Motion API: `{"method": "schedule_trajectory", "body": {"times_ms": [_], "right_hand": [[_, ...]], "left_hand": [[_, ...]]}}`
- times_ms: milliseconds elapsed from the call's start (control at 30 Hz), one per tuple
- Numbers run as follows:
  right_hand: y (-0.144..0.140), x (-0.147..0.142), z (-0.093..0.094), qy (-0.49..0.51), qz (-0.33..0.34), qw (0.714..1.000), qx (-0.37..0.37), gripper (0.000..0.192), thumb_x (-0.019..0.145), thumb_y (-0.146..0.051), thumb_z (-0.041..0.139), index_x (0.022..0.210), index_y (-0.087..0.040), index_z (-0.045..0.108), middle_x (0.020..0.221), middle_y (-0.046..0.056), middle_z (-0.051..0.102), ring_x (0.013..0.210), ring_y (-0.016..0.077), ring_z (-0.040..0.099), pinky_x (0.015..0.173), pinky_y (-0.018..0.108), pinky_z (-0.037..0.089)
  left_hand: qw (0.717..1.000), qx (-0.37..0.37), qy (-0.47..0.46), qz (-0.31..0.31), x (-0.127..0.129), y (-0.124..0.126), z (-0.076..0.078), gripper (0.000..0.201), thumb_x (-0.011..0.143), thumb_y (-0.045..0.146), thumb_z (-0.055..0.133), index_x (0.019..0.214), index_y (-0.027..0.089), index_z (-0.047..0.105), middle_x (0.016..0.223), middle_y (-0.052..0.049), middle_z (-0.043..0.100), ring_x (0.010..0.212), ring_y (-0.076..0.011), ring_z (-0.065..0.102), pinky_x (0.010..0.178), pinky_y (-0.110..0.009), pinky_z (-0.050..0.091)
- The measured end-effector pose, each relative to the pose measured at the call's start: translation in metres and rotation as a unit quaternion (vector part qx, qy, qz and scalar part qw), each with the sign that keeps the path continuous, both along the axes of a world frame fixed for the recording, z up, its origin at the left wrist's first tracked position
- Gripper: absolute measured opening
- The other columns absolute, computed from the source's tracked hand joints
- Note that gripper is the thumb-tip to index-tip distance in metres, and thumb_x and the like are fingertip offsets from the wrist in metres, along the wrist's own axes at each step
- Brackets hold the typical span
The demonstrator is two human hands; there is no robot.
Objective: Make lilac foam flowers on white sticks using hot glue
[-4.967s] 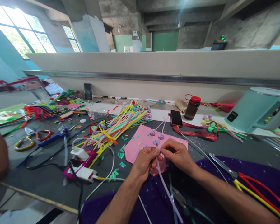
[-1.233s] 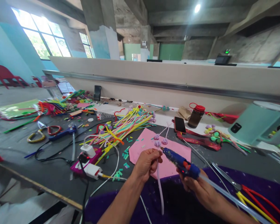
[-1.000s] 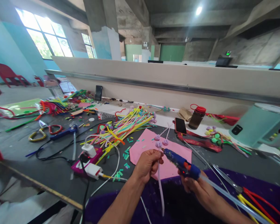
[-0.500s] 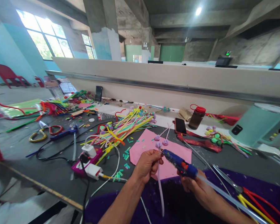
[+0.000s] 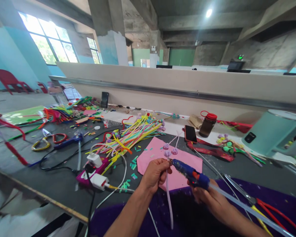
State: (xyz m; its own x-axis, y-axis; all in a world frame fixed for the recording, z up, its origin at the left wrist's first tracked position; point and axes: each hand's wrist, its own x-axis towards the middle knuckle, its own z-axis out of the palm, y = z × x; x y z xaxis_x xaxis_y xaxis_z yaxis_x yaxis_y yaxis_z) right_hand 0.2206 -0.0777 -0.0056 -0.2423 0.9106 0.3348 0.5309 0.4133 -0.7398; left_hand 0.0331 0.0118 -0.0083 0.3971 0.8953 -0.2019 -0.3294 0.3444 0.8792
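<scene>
From where I stand, the pink sheet (image 5: 193, 159) on the counter (image 5: 51, 184) is the best thing to steer by. Over its middle is a lilac flower (image 5: 167, 153), its pale stem (image 5: 170, 207) hanging down past the sheet's near edge. The flower looks as if it weighs next to nothing, fuzzy and soft, easily squashed; the stem seems bendable, so just under the bloom is the sensible place to pinch. The blue glue gun (image 5: 188, 170), above the sheet's near right part, looks stiff, heavier and a bit rear-laden, with a clear stick (image 5: 239, 200) trailing off beyond the sheet's right side. I'd keep to its handle, since the nozzle is probably hot.

The left hand (image 5: 154, 174) comes in from the near left of the sheet, thumb and forefinger pressed together on the stem, the other fingers curled in. The right hand (image 5: 206, 194), off the sheet's near right corner, is wrapped about the gun's handle from below, wrist low, nozzle aimed at the left fingertips. Whether the nozzle touches the stem I can't tell. Two more lilac flowers (image 5: 174, 151) lie on the sheet's far part, just beyond the held one.
</scene>
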Motion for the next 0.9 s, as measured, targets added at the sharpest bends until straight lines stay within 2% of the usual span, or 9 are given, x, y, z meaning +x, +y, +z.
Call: {"method": "schedule_trajectory", "body": {"times_ms": [133,233,367,500,567,667,733,800,900], "right_hand": [[0.003,0.010,0.015,-0.040,0.001,0.998,0.039,0.024,0.087,-0.034,0.035,0.078,-0.019,0.051,0.067,0.002,0.055,0.057,0.0156,0.051,0.053,0.026,0.040],[0.011,0.020,0.019,-0.126,-0.001,0.990,0.067,0.018,0.083,-0.031,0.044,0.094,-0.019,0.051,0.083,0.005,0.058,0.069,0.0183,0.055,0.061,0.028,0.042],[0.018,0.029,0.007,-0.277,-0.018,0.960,0.046,0.024,0.076,-0.025,0.055,0.099,-0.019,0.052,0.092,0.006,0.058,0.079,0.0212,0.057,0.068,0.031,0.042],[0.016,0.033,-0.010,-0.328,0.002,0.945,-0.001,0.019,0.074,-0.024,0.058,0.092,-0.020,0.057,0.086,0.005,0.059,0.077,0.0204,0.058,0.068,0.030,0.043],[0.015,0.034,-0.008,-0.320,0.023,0.947,0.011,0.024,0.074,-0.025,0.061,0.097,-0.020,0.058,0.092,0.007,0.059,0.083,0.0214,0.058,0.071,0.031,0.044],[0.016,0.028,0.008,-0.257,0.037,0.963,0.070,0.026,0.079,-0.024,0.057,0.105,-0.020,0.058,0.101,0.009,0.059,0.088,0.0211,0.057,0.073,0.031,0.045],[0.021,0.018,0.022,-0.177,0.028,0.979,0.101,0.019,0.085,-0.021,0.051,0.103,-0.020,0.058,0.095,0.008,0.062,0.082,0.0176,0.059,0.069,0.028,0.046],[0.027,0.005,0.031,-0.108,0.030,0.986,0.121,0.016,0.085,-0.022,0.052,0.099,-0.020,0.058,0.086,0.006,0.063,0.072,0.0147,0.058,0.060,0.024,0.045],[0.036,-0.011,0.034,-0.064,0.049,0.985,0.151,0.012,0.085,-0.021,0.053,0.095,-0.020,0.059,0.081,0.004,0.064,0.070,0.0138,0.058,0.058,0.024,0.045]], "left_hand": [[0.999,-0.027,-0.029,-0.018,-0.007,0.003,0.003,0.019,0.065,0.026,0.064,0.059,0.011,0.055,0.041,0.005,0.052,0.022,0.0006,0.026,0.026,-0.015,0.009],[0.993,-0.062,-0.084,-0.054,-0.015,0.007,0.006,0.018,0.064,0.025,0.065,0.060,0.011,0.055,0.041,0.005,0.052,0.022,0.0013,0.023,0.025,-0.015,0.006],[0.986,-0.079,-0.123,-0.086,-0.022,0.006,0.007,0.016,0.064,0.025,0.063,0.063,0.011,0.055,0.043,0.005,0.053,0.022,0.0017,0.021,0.026,-0.014,0.008],[0.982,-0.084,-0.128,-0.110,-0.020,0.002,0.010,0.015,0.065,0.024,0.063,0.065,0.011,0.056,0.041,0.005,0.051,0.022,0.0015,0.022,0.026,-0.014,0.010],[0.983,-0.081,-0.116,-0.118,-0.018,-0.001,0.011,0.015,0.064,0.024,0.063,0.066,0.010,0.057,0.043,0.003,0.054,0.022,0.0014,0.025,0.025,-0.014,0.010],[0.985,-0.070,-0.083,-0.133,-0.012,-0.005,0.011,0.016,0.064,0.024,0.065,0.064,0.009,0.058,0.044,0.002,0.055,0.022,0.0010,0.027,0.025,-0.014,0.010],[0.985,-0.059,-0.067,-0.145,-0.009,-0.006,0.010,0.019,0.065,0.025,0.065,0.058,0.010,0.056,0.042,0.002,0.054,0.022,0.0008,0.028,0.024,-0.014,0.010],[0.986,-0.048,-0.054,-0.153,-0.006,-0.008,0.008,0.020,0.066,0.025,0.064,0.056,0.011,0.054,0.041,0.002,0.054,0.022,0.0005,0.028,0.025,-0.014,0.010],[0.987,-0.039,-0.038,-0.155,-0.004,-0.009,0.006,0.019,0.068,0.027,0.064,0.060,0.011,0.056,0.043,0.002,0.055,0.023,0.0004,0.028,0.025,-0.014,0.010]]}}
